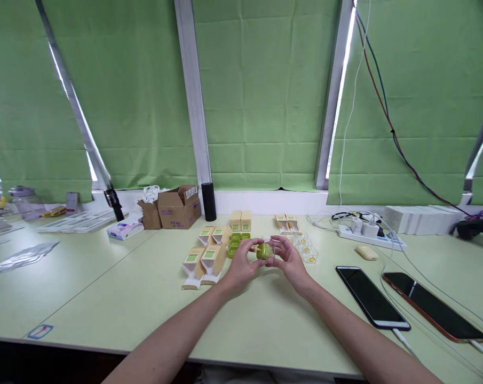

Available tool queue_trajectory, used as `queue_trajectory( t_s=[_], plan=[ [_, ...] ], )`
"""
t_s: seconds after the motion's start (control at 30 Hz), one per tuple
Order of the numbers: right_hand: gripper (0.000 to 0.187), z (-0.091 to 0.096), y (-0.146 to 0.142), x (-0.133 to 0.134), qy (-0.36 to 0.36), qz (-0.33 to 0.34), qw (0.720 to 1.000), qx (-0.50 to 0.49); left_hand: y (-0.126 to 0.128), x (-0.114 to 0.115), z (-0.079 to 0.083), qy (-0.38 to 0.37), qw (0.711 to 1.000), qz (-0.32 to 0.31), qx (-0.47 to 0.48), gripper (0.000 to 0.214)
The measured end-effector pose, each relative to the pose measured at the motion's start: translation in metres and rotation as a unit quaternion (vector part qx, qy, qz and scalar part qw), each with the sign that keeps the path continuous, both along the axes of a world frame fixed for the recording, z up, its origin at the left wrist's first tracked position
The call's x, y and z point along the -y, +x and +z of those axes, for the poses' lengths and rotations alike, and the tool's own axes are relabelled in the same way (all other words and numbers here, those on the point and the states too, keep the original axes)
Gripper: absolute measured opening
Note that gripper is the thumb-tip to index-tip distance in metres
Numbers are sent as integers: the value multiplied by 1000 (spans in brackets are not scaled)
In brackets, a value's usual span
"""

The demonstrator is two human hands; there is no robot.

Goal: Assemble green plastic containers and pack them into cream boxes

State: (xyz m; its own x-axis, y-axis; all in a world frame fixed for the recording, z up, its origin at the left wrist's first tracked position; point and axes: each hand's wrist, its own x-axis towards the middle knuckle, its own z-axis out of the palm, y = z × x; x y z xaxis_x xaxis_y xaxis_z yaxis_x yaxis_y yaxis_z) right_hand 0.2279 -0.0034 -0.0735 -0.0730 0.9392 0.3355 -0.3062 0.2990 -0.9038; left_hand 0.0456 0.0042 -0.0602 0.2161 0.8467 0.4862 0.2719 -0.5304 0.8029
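Over the middle of the table, my left hand point(244, 263) is closed on a small green container point(264, 250) with a gold-coloured part at its left. My right hand point(288, 261) is closed at the container's right side, fingers round a clear plastic piece that is partly hidden. Just beyond my left hand stand several green containers point(234, 242) in a group. To their left are cream boxes point(209, 257) with green labels and open white flaps. Clear plastic pieces with gold centres point(305, 246) lie right of my right hand.
Two phones point(372, 296) with charging cables lie at the right, near a power strip point(369, 236) and a pale oval case point(366, 252). Cardboard boxes point(179, 208) and a black cylinder point(208, 201) stand at the back left, by a tissue pack point(125, 229).
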Motion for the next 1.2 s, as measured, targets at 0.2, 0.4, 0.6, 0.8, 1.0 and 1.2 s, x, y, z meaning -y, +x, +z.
queue_trajectory(
  t_s=[0.2, 0.4, 0.6, 0.8, 1.0, 1.2],
  plan=[
    [65, -2, 1, 0, -39, 1, 999, 15, 0, 2, 4, 19, 999, 5, -45, 49],
    [45, -5, 7, -9, -25, -120, 991, 53, -3, 0, 3, 49, 994, 22, -94, 48],
    [39, -10, 12, -15, -5, -191, 978, 87, -4, 0, -2, 71, 985, 20, -158, 47],
    [39, -13, 12, -16, 1, -197, 976, 97, -3, 3, 0, 92, 971, 8, -219, 43],
    [39, -14, 11, -17, 0, -188, 976, 111, -1, 6, 2, 85, 961, -10, -264, 39],
    [36, -15, 11, -15, 7, -189, 974, 122, 0, 6, 0, 90, 957, -13, -274, 40]
  ],
)
